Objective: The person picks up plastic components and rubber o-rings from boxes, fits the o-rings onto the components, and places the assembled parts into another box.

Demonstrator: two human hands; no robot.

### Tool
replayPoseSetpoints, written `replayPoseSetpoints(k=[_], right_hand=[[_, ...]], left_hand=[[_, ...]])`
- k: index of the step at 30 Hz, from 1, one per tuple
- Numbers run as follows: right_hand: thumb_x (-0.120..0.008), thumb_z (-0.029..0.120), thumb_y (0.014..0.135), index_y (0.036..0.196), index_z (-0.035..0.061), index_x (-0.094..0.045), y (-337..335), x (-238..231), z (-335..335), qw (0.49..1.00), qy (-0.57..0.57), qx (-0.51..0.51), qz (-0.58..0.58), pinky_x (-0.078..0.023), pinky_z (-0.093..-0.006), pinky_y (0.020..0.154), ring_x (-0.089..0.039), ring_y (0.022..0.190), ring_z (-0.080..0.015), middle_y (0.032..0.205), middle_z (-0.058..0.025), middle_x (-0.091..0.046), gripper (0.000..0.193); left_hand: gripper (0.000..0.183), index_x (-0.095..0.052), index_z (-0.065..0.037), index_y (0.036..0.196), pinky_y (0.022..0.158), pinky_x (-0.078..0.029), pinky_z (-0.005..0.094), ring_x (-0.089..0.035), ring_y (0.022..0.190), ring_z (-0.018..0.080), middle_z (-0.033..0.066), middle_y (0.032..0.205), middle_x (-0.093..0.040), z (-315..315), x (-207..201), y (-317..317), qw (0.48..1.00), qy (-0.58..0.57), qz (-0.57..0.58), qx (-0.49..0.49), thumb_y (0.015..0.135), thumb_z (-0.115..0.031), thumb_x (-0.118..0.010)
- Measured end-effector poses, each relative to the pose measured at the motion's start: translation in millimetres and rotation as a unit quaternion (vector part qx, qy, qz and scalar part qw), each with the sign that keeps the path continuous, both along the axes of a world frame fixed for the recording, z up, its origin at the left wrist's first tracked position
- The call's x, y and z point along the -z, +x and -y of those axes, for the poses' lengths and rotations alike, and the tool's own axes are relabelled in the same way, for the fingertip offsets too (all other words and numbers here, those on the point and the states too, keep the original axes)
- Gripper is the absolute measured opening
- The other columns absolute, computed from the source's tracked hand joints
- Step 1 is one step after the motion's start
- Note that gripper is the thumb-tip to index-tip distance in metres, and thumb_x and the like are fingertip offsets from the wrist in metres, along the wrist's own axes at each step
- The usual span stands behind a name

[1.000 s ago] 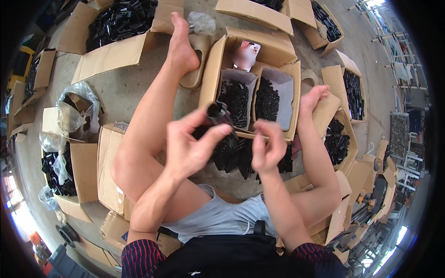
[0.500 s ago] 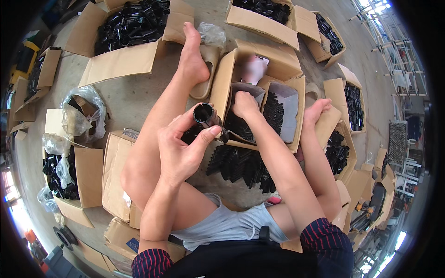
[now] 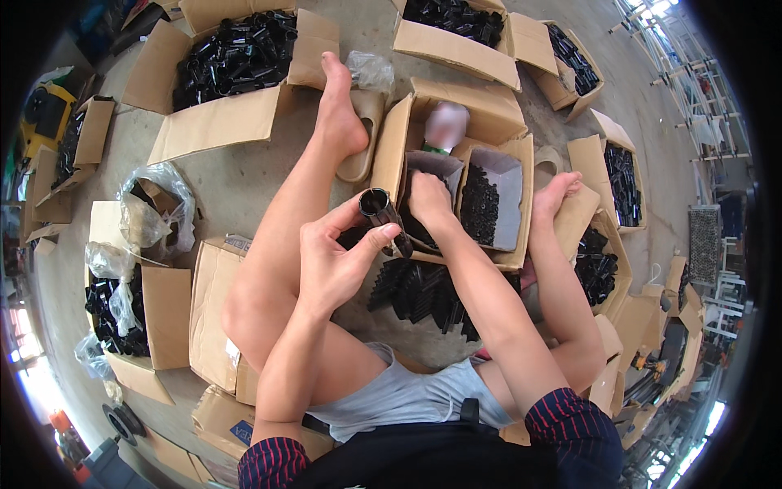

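My left hand holds a black plastic tube upright between thumb and fingers, its open end facing up. My right hand reaches forward into a small cardboard box with a grey liner and small black parts; its fingers are down inside, so what they hold is hidden. A second lined box of black parts sits just to the right. A pile of black tubes lies on the floor between my bare legs.
Open cardboard boxes of black tubes ring me: a large one at top left, others at top and right. Plastic bags and a box lie left. A sandal rests by my left foot.
My right hand left the tube held before me and reached forward into the lined box. My left hand stays up holding the tube.
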State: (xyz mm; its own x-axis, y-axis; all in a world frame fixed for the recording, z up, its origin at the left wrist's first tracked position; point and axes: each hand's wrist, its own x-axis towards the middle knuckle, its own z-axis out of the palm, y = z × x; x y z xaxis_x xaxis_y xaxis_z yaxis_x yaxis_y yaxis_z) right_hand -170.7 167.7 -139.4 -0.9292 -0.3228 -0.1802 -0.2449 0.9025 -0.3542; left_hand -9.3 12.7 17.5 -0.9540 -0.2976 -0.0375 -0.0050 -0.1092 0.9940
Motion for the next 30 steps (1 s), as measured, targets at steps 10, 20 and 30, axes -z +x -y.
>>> replayPoseSetpoints(k=[10, 20, 30], right_hand=[[-0.071, 0.004, 0.094, 0.105, -0.0035, -0.071, 103.0, -160.2, -31.4, 0.817, -0.564, 0.113, 0.046, -0.053, -0.0246, 0.080, -0.066, 0.087, -0.0099, 0.098, -0.0063, -0.073, 0.014], [-0.078, 0.002, 0.086, 0.093, -0.0010, -0.074, 125.1, -165.5, -31.2, 0.847, -0.524, 0.070, -0.063, -0.054, -0.0258, 0.069, -0.067, 0.073, -0.0123, 0.088, -0.0093, -0.074, 0.009], [-0.081, 0.005, 0.084, 0.093, 0.0009, -0.075, 131.4, -149.4, -23.2, 0.864, -0.475, 0.090, -0.136, -0.053, -0.0276, 0.068, -0.064, 0.073, -0.0145, 0.084, -0.0083, -0.072, 0.011]], left_hand=[[0.049, -0.062, 0.005, 0.126, 0.092, -0.054, 0.0294, -0.069, 0.098, 0.0134, 0.0097, 0.109, -0.073, -2.2, 14.0, -4.7, 0.974, 0.209, 0.024, 0.089, 0.093, -0.028, -0.075], [0.040, -0.064, 0.002, 0.129, 0.095, -0.048, 0.0244, -0.065, 0.100, 0.0064, 0.0058, 0.111, -0.073, -17.5, 24.0, -5.0, 0.964, 0.227, 0.040, 0.129, 0.095, -0.017, -0.073], [0.036, -0.068, 0.000, 0.125, 0.094, -0.045, 0.0246, -0.061, 0.100, 0.0053, -0.0001, 0.109, -0.072, -23.5, 33.5, -3.3, 0.969, 0.207, 0.061, 0.122, 0.095, -0.019, -0.072]])
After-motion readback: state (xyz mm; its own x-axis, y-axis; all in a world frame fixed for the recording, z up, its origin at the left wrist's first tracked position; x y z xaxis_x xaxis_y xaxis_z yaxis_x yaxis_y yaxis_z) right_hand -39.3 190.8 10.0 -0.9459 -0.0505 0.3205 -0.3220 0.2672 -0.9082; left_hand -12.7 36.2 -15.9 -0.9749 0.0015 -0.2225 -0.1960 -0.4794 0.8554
